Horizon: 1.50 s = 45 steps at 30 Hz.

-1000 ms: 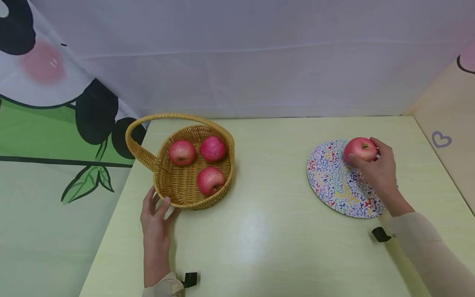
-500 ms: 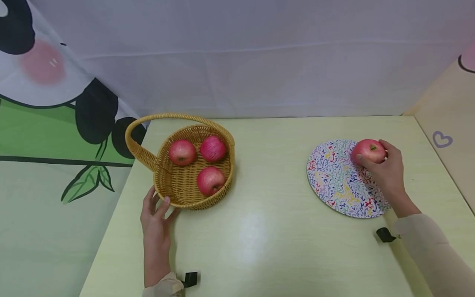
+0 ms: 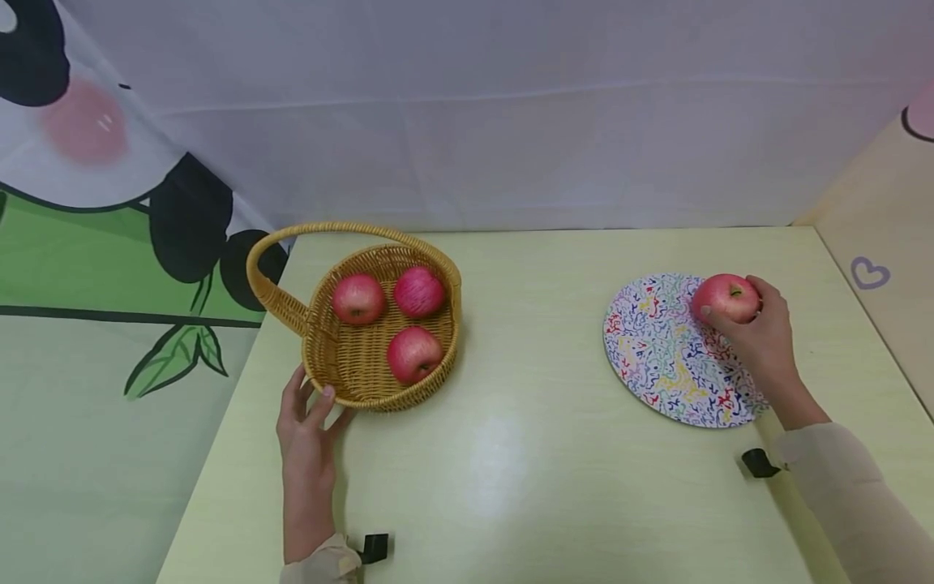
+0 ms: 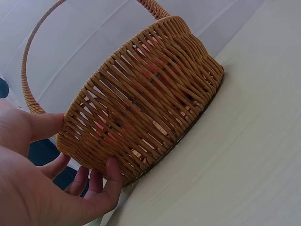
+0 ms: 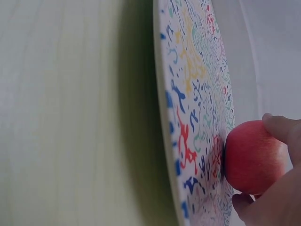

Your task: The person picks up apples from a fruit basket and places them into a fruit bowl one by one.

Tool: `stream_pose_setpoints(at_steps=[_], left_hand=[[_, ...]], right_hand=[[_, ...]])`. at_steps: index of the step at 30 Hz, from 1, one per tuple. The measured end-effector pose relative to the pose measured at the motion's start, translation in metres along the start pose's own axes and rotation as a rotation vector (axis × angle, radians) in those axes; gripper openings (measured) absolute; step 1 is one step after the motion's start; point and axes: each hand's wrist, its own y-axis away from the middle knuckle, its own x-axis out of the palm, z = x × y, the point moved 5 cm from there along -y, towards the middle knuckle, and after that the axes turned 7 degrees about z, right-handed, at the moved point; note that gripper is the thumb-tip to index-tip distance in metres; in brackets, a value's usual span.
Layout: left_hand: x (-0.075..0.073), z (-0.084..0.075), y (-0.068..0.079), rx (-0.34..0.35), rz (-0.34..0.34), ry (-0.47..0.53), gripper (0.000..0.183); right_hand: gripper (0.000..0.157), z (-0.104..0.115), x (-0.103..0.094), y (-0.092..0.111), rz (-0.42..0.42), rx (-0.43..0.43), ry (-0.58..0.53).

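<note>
While the left hand [image 3: 310, 438] is pinching the near-left edge of the wicker basket [image 3: 357, 369], three apples [image 3: 358, 299] are lying inside it, and, well apart to the right, the right hand [image 3: 764, 337] is clasping a fourth apple [image 3: 726, 298], which is resting on the far-right part of a patterned round board [image 3: 657, 357]

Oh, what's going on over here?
A person's left hand holds the near side of a wicker basket with three apples inside. Their right hand grips a fourth apple at the far right part of a round, colourfully patterned board; that apple appears to touch its surface. Basket and board stand apart on a pale table.
</note>
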Motion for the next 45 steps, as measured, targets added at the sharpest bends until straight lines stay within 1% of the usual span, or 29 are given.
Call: stream_pose_setpoints(at_steps=[8, 17, 21, 25, 28, 33, 40, 45], left_hand=[[-0.002, 0.0, 0.0, -0.013, -0.008, -0.001, 0.058], [0.0, -0.001, 0.001, -0.017, 0.001, 0.013, 0.059], [0.001, -0.001, 0.001, -0.015, 0.001, 0.024, 0.059], [0.002, -0.002, 0.001, -0.012, 0.001, 0.015, 0.059], [0.001, -0.002, 0.001, -0.009, 0.002, 0.003, 0.059], [0.002, -0.002, 0.0, -0.007, 0.01, 0.01, 0.059], [0.0, -0.002, -0.002, 0.003, 0.003, 0.012, 0.058], [-0.001, 0.0, -0.003, -0.006, 0.003, 0.011, 0.058]], right_hand=[[0.09, 0.003, 0.001, 0.002, 0.033, -0.011, 0.012], [0.095, 0.007, -0.003, 0.001, 0.062, -0.018, 0.039], [0.093, 0.011, -0.004, 0.0, 0.05, -0.013, 0.051], [0.091, 0.014, -0.007, 0.002, 0.021, -0.026, 0.059], [0.09, 0.019, -0.009, 0.003, 0.0, -0.066, 0.078], [0.088, 0.028, -0.012, 0.005, -0.022, -0.139, 0.129], [0.09, 0.044, -0.007, 0.012, -0.013, -0.261, 0.162], [0.092, 0.053, 0.0, 0.017, 0.017, -0.358, 0.2]])
